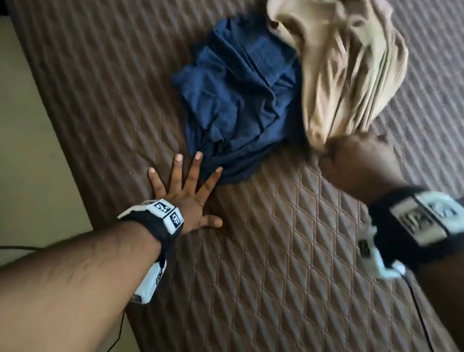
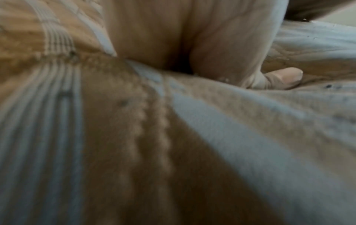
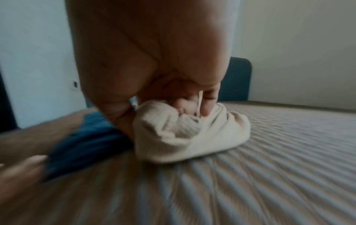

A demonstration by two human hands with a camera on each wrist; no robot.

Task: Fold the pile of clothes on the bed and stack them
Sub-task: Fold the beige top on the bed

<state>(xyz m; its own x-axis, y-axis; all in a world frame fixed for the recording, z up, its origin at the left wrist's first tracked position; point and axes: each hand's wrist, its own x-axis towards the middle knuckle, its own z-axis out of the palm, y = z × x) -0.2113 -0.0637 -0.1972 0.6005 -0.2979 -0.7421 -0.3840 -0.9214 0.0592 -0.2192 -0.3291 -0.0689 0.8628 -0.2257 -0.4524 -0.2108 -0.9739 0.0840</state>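
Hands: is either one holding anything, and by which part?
The right hand grips the beige garment by a bunched end. The left hand holds nothing; it lies flat, fingertips on the blue garment.

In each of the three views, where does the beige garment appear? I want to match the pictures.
Head: beige garment at top centre-right, its lower end gripped by the right hand.
Left wrist: not in it; only the brown quilted bedspread and a thumb.
Right wrist: centre, bunched in the fist.
Shared landmark: the bedspread; the blue garment lies beside the beige one in two views.
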